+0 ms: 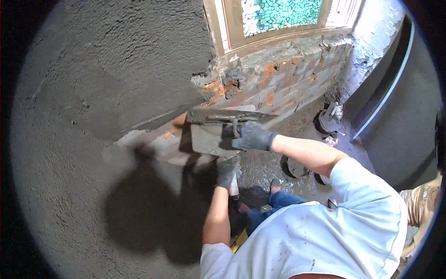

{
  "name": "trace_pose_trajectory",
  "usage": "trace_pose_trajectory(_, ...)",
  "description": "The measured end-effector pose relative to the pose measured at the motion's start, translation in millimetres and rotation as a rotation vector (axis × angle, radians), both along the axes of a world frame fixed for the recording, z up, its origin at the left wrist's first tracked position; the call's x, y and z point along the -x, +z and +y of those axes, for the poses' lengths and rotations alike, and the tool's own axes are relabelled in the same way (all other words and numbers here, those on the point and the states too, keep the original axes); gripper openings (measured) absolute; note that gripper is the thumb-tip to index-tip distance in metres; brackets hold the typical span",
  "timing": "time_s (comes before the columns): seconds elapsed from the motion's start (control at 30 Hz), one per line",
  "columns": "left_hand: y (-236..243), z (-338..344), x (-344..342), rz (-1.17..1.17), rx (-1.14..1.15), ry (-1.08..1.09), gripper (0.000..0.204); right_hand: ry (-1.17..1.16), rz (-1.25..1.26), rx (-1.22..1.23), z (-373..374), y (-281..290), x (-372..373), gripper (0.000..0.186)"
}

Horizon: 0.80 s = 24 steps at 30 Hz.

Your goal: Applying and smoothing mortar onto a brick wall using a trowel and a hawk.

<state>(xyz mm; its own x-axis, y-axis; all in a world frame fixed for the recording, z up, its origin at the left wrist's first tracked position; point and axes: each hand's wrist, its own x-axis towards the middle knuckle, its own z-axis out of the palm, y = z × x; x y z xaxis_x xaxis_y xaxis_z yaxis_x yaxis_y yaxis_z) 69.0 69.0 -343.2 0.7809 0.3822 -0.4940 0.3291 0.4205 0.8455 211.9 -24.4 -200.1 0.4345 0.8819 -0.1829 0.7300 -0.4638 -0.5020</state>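
Observation:
My right hand (254, 136), in a dark grey glove, is closed round the handle of a plastering trowel (253, 117). Its long blade is smeared with grey mortar and lies in front of the low brick wall (288, 86). Just below, my left hand (226, 173), gloved too, is wrapped round the handle of a mortar-coated hawk (209, 139). The handle's pale and red end pokes out beneath that hand. The trowel overlaps the hawk's far edge; whether they touch I cannot tell.
Wet grey plaster (139, 60) covers the wall at left. A framed window (283, 16) with green patterned glass sits above the bricks. Dark buckets (295, 167) stand on the wet floor at right. A curved grey panel (399, 107) and another person (420, 204) are at far right.

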Motion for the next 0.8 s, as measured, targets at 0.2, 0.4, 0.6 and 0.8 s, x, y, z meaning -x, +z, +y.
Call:
trace_pose_trajectory(0.2, 64.0, 31.9, 5.8, -0.116, -0.127, -0.009, 0.016, 0.457, -0.684, -0.016, -64.6, 8.9, -77.5, 0.028)
trace_pose_trajectory(0.4, -27.7, 10.1, -3.2, -0.412, -1.348, -0.168, 0.018, 0.372, -0.678, -0.53, -24.4, 24.7, -127.4, 0.02)
trace_pose_trajectory(0.6, -7.5, -35.2, -85.5, -0.048, 0.334, 0.132, 0.017, 0.175, -0.527, 0.177, 77.1, 87.4, -166.8, 0.024)
trace_pose_trajectory(0.8, -8.5, -51.6, -131.2, -0.089, 0.352, 0.305, 0.013, 0.263, -0.436, 0.311, 94.3, 168.2, -149.0, 0.019)
